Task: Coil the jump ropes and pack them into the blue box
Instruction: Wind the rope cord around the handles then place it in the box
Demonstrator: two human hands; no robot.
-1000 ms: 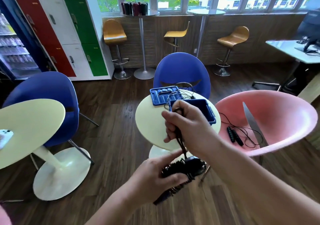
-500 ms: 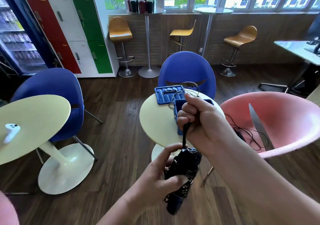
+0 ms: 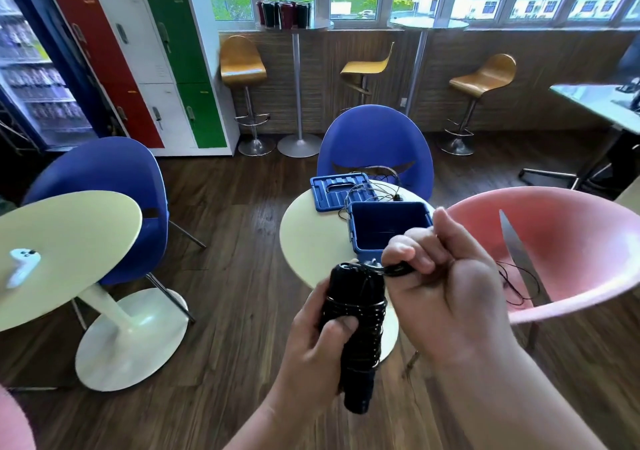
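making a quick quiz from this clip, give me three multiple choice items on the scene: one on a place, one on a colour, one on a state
1. Where does the open blue plastic box stand?
A. on the round cream table
B. on the floor
C. in the pink chair

2. What colour is the shell chair on the right?
A. green
B. pink
C. yellow

3. What is the left hand doing?
A. resting open
B. gripping the black jump rope bundle
C. lifting the lid

Answers: 1 A, the box sits on the tabletop; 2 B, its shell is pink; 3 B, the fingers wrap the bundle.
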